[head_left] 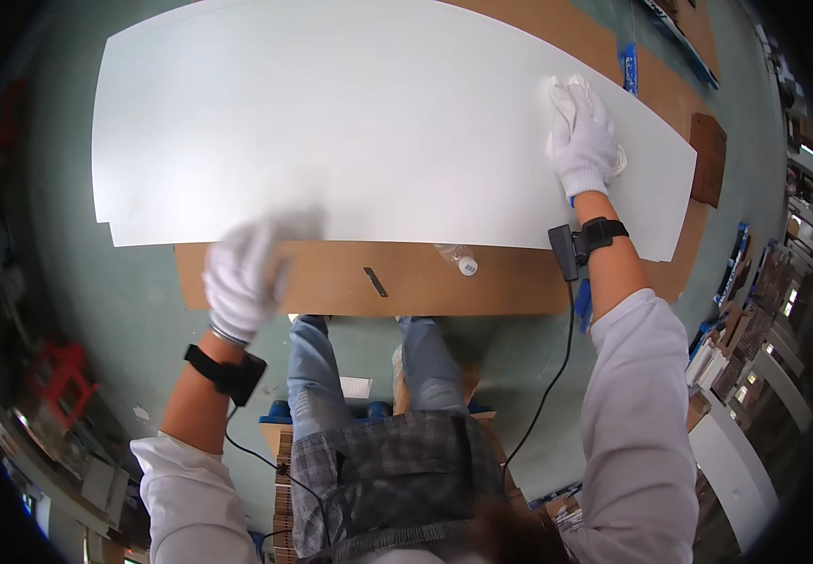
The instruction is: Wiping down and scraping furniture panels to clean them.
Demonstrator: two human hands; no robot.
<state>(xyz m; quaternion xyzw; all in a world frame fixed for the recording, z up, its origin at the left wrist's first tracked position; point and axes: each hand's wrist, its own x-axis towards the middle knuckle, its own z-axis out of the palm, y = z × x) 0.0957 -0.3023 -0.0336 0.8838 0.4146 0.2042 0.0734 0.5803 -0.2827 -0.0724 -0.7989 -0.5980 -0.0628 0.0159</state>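
Observation:
A large white panel (359,122) with a smooth surface lies flat in front of me. My right hand (585,136), in a white knitted glove, rests on the panel's right part and presses a crumpled white cloth (620,162) against it. Bits of the cloth stick out around the palm and fingers. Over the panel's near edge at the left is my left hand (244,280), gloved in white too. Motion smears its fingers, so their pose and anything in them cannot be made out.
Brown cardboard (312,277) lies under the panel and juts out toward me. On it are a small dark flat strip (375,282) and a clear plastic bottle with a white cap (467,267). A red stool (63,381) stands at the left. Cables hang from both wrist straps.

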